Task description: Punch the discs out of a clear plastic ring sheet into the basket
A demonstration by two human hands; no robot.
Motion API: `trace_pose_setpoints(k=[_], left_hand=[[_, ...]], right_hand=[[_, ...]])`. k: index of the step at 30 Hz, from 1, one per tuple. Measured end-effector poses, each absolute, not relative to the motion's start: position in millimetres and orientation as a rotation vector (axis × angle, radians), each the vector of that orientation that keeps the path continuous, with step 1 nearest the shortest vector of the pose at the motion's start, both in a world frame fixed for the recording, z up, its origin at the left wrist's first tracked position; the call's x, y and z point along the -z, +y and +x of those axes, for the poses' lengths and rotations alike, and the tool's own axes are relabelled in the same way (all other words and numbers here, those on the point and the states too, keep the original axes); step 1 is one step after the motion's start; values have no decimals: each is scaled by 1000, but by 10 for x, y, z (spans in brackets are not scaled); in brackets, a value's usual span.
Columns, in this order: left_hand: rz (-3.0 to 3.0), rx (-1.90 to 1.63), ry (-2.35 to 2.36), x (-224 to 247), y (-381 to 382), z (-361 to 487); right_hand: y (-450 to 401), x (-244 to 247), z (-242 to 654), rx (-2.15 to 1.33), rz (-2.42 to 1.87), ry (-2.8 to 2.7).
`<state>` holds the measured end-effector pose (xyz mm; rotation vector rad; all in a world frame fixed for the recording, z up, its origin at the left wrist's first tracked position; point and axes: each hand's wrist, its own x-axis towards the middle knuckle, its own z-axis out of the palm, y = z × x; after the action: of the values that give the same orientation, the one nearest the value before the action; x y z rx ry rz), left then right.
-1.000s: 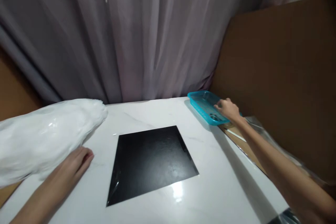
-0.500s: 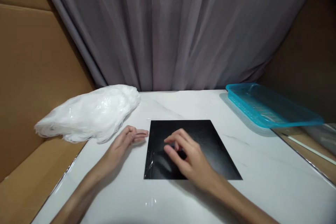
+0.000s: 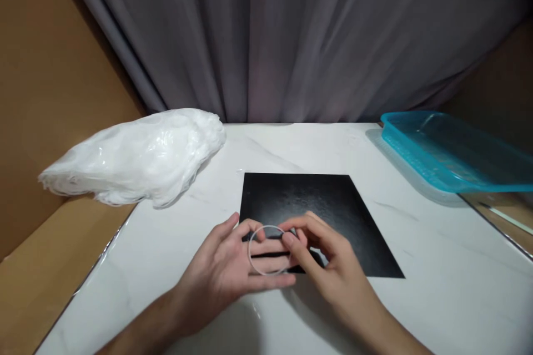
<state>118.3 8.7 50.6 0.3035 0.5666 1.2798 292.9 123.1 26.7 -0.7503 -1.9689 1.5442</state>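
Observation:
My right hand (image 3: 328,255) pinches a thin, pale, see-through ring (image 3: 250,252) between thumb and fingertips at the ring's right side. Palm up, my left hand (image 3: 237,266) lies open just beneath the ring, its fingers stretched apart. The index finger of that hand reaches the ring's upper edge; whether it presses on it I cannot tell. Both hands are over the near left part of a flat black sheet (image 3: 308,199) on the white marbled table (image 3: 275,147).
A clear plastic bag full of white items (image 3: 137,155) rests at the left, partly on cardboard (image 3: 45,233). A blue translucent tray (image 3: 433,161) stands at the back right. Behind the table hangs a grey curtain (image 3: 270,39). A thin white strip (image 3: 512,219) lies at the far right.
My left hand has turned palm up and come right to meet my right hand. The ring now shows in my right fingers. The whole view has shifted slightly, with the table higher in it.

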Motion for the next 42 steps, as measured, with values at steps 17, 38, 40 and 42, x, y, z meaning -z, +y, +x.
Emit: trace_pose_setpoints(k=[17, 38, 40, 42], left_hand=[[410, -1202, 441, -584, 10, 1168], [383, -1222, 406, -566, 17, 1135], [381, -1219, 417, -573, 17, 1135], [372, -1218, 429, -579, 14, 1134]], right_hand=[[1268, -377, 3007, -1612, -682, -1996], [1253, -394, 3043, -1720, -627, -1895], [1250, -396, 3041, -1725, -622, -1896], [1251, -395, 3039, -1728, -618, -1897]])
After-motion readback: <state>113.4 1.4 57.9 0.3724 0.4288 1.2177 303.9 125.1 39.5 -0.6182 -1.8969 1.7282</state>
